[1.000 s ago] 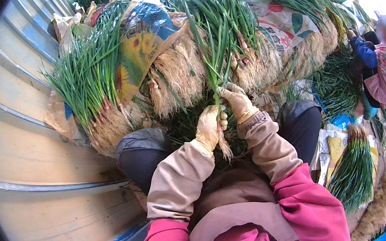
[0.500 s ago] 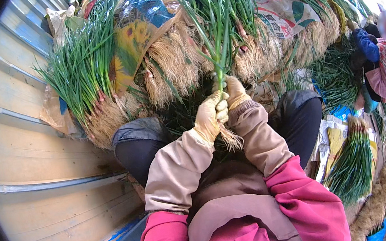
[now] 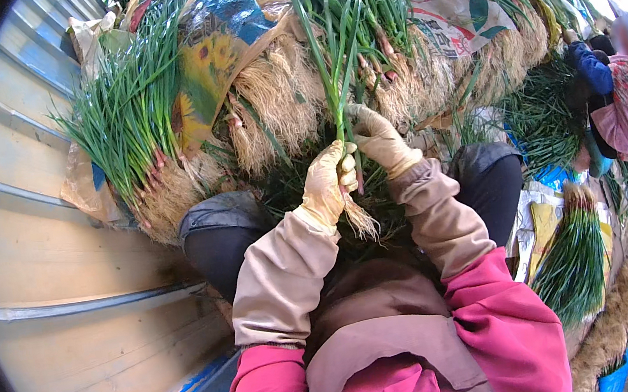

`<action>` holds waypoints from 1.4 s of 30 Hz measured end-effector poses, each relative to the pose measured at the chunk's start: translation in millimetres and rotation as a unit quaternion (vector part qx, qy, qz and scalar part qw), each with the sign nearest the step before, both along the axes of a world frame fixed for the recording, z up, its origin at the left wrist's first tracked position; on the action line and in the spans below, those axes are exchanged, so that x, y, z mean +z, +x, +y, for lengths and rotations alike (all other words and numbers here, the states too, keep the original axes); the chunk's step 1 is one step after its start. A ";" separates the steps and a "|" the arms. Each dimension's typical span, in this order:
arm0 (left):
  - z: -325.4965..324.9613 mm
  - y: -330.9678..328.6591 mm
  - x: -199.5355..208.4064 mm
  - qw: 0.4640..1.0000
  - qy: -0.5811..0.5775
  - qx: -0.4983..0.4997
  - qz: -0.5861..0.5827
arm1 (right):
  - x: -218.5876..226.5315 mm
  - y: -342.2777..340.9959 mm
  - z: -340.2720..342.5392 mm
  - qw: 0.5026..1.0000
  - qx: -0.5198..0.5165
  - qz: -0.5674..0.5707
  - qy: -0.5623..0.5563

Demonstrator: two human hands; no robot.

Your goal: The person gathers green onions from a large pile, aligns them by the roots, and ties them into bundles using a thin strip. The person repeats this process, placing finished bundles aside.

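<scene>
Between my knees, my gloved left hand [image 3: 325, 182] is closed round the lower stem of a green onion [image 3: 339, 121]. The plant stands nearly upright, its long leaves pointing away from me and its pale roots dangling below the fist. My gloved right hand [image 3: 382, 140] is at the stem just above and right of the left one, fingers curled in against it. What its fingertips pinch is hidden. A thin reddish strip [image 3: 359, 172] hangs down between the two hands. Both gloves are pale yellow and look soiled.
Ahead lie rooty bunches of green onions [image 3: 142, 139], partly covered by a printed plastic sack [image 3: 214, 55]. A trimmed bundle [image 3: 575, 262] rests at the right on paper sacks. A ribbed wall [image 3: 86, 255] rises at the left. Another person [image 3: 624, 99] sits at the far right.
My right hand has drawn a little away to the right from the left hand, and the reddish strip now shows between them. The left hand and onion have shifted slightly left.
</scene>
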State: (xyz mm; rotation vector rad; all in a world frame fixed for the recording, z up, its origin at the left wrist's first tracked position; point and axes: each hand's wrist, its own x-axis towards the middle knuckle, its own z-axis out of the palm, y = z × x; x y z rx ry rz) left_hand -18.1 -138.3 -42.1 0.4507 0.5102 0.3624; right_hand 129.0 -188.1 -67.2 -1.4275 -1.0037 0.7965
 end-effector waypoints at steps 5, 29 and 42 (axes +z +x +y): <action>3.5 -0.2 1.9 0.999 -0.002 -0.012 -0.042 | -27.6 9.2 0.3 0.982 0.068 -0.166 -0.058; 8.1 4.4 6.9 0.986 -0.017 -0.019 -0.162 | 35.5 37.7 7.9 0.951 -0.204 0.189 0.135; 12.0 25.5 2.5 0.995 0.064 0.013 -0.081 | 81.3 52.9 -6.3 0.946 -0.186 0.214 0.155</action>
